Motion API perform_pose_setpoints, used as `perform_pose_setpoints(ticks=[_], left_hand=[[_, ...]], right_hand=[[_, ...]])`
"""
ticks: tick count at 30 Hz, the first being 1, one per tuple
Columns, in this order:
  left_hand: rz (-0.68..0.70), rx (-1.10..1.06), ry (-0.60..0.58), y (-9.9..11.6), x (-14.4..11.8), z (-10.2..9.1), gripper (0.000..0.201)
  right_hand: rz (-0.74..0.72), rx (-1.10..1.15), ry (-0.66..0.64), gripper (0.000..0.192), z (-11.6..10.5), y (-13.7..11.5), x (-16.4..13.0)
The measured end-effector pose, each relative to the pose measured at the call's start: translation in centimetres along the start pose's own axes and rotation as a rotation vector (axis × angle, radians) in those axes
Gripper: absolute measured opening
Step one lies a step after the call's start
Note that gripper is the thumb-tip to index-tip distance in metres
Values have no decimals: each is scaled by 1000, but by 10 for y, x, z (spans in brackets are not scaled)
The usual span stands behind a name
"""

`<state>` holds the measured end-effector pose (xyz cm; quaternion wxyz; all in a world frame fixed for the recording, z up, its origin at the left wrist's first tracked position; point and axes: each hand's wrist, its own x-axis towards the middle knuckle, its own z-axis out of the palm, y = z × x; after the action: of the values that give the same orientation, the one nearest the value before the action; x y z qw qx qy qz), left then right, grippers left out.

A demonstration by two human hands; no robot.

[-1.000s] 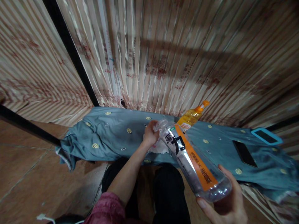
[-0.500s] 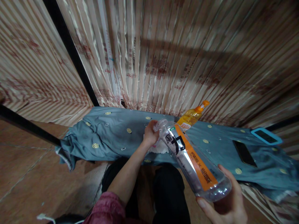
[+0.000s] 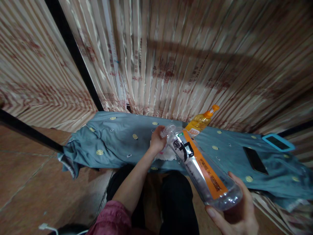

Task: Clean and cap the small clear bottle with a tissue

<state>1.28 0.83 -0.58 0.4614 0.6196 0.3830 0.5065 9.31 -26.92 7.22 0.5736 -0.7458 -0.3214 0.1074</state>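
Almost nothing has shifted since the earlier frames: the clear bottle (image 3: 200,168) sits at the same tilt, only a hair lower in view, and both hands keep their places. The right hand (image 3: 236,212) cups the bottle's base from below, fingers curled up around it, so the bottle slants up and away with its open neck by the left hand (image 3: 157,138). That left hand is closed at the bottle's mouth, seemingly gripping something small, though what it holds is hidden by the fingers. Beneath it a white crumpled tissue (image 3: 168,155) lies on the blue cloth (image 3: 117,143) covering the tabletop. An orange bottle (image 3: 200,122) rests just behind, and a dark phone (image 3: 255,160) and a blue-framed device (image 3: 278,142) lie well to the right.

With so little motion, the work at the bottle's neck reads as held mid-step.
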Motion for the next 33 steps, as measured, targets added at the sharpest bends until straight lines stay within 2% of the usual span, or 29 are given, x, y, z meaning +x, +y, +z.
perform_pose_setpoints(ticks=[6, 14, 23, 33], left_hand=[[10, 12, 1, 4, -1, -2, 26], [40, 32, -3, -1, -1, -2, 26], [24, 19, -13, 0, -1, -2, 26], [0, -7, -6, 3, -1, -2, 25]], right_hand=[[-37, 14, 16, 99, 2, -1, 1], [-17, 2, 4, 101, 1, 1, 0], [27, 53, 9, 104, 3, -2, -1], [13, 20, 5, 103, 2, -2, -1]])
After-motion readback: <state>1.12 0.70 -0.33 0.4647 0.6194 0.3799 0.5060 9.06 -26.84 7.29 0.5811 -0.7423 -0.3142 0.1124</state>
